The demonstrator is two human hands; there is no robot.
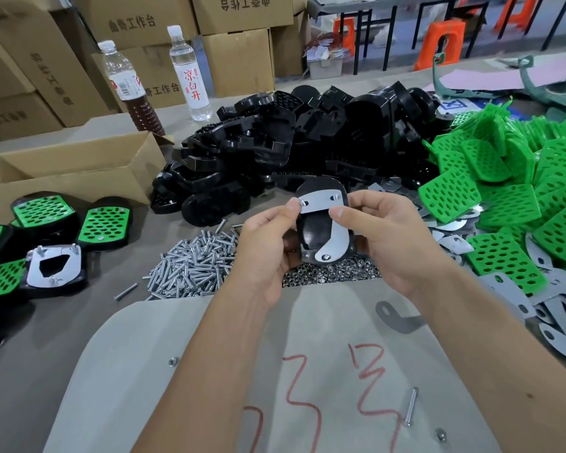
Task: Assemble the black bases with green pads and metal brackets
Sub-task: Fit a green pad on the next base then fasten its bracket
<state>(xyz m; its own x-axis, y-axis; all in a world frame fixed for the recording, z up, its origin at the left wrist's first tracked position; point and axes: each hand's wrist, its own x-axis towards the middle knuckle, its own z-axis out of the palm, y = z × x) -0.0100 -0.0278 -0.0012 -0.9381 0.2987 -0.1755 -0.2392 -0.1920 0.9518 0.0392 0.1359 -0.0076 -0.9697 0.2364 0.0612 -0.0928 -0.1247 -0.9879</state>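
Centrally, one black base [321,230] was held up off the table at mid-frame, underside toward the camera, seemingly so the screw ends could be reached.

- Metal bracket [324,204]: lay across the base's upper end and curved down its right side to a screw at the lower end; two more screw ends showed through it at the top.
- Left hand [268,243]: gripped the base's left edge, thumb tip at the upper-left screw, probably steadying or threading a nut; the nut itself was too small to confirm.
- Right hand [383,237]: clamped on the base's right edge, thumb pressed on the bracket to keep it seated.
- Screws [196,259] and nuts [327,273]: heaped directly below the hands, within easy reach.
- Loose black bases [275,152]: piled behind, upper centre.
- Green pads [504,204]: heaped at right, spare grey brackets [549,325] below them.
- Finished units [105,227]: set aside at left, mostly pad-side up, near an open cardboard box [72,171].
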